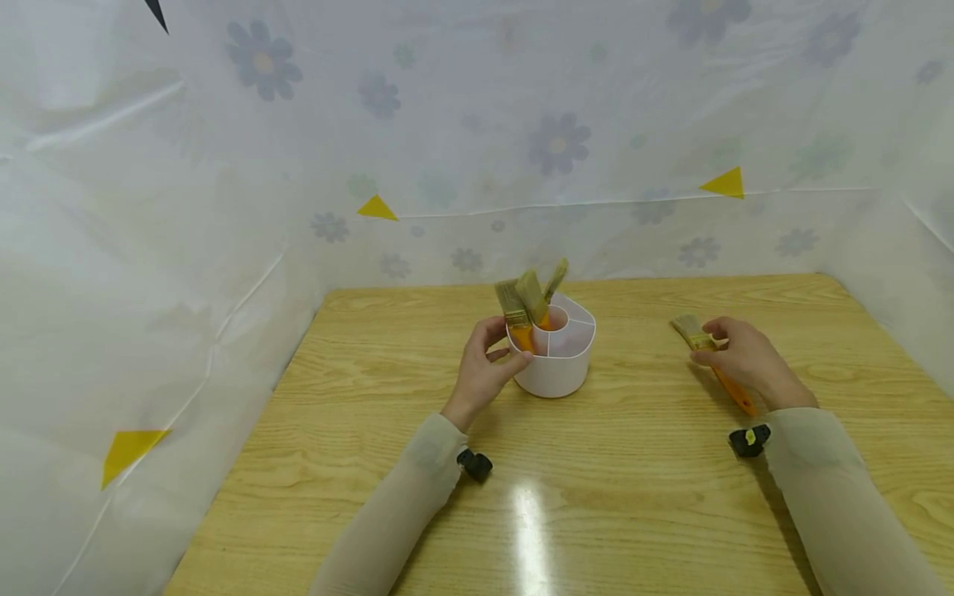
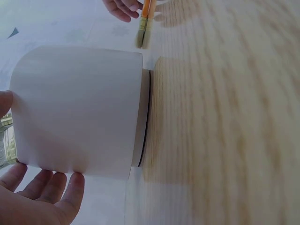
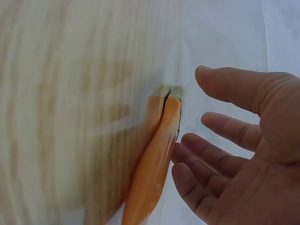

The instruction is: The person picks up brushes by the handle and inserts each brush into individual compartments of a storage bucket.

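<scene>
paintbrush (image 1: 714, 364) with the orange handle lies flat on the wooden table (image 1: 641, 497), off to the right of the white holder (image 1: 555, 356) and well apart from it. its long axis runs on a slant — bristles pointing away and toward the holder, handle tip trailing back toward the person's right sleeve. the right hand (image 1: 745, 358) is directly over it, far nearer than the other hand. in the right wrist view the fingers (image 3: 211, 154) are spread and only loosely bent, their tips just touching the handle's edge, with the thumb held clear above; nothing is clamped yet.

the left hand (image 1: 484, 372) sits against the holder's left wall, fingers lightly bent beside it and the thumb up near the rim — resting on it rather than wrapped round it. three more brushes (image 1: 531, 302) stand bristles-up in one compartment on that side. the other compartments look unfilled, though the far one is partly hidden.
</scene>
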A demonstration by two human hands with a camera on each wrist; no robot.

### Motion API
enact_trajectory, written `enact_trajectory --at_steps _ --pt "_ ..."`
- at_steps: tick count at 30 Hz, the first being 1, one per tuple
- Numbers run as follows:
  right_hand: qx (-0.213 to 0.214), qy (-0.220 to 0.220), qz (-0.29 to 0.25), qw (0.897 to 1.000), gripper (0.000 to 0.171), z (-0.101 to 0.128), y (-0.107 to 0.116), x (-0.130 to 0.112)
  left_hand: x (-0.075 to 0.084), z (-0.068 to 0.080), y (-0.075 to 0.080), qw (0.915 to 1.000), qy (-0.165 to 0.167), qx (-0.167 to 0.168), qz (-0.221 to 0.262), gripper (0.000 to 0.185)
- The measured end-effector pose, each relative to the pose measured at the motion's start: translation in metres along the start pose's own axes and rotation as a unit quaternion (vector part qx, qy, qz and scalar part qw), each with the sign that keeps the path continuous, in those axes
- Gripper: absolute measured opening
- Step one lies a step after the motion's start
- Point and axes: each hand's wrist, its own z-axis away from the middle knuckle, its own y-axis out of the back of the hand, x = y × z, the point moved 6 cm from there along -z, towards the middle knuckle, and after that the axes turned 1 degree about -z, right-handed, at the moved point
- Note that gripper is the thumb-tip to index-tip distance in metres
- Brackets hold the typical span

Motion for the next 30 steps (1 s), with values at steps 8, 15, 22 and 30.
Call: enact_trajectory --at_steps 8,15,22,30 --pt "-0.011 -0.001 0.027 1.0 0.071 -0.0019 -0.0017 0.0048 0.0004 0.0 0.0003 1.0 0.001 -0.001 -0.002 0.059" --pt "-0.023 0.001 0.049 0.999 0.065 -0.0026 -0.0031 0.0041 0.0011 0.0003 0.0007 1.0 0.001 -0.003 0.0 0.059" --pt "-0.018 0.013 0.076 0.997 0.052 -0.0037 -0.0034 0.0014 0.0011 0.0008 0.0009 1.0 0.001 -0.002 0.001 0.059" --pt "-0.037 0.023 0.062 0.997 0.049 -0.0025 -0.0071 -0.0016 0.0022 0.0008 0.0012 1.0 0.002 -0.004 0.003 0.059"
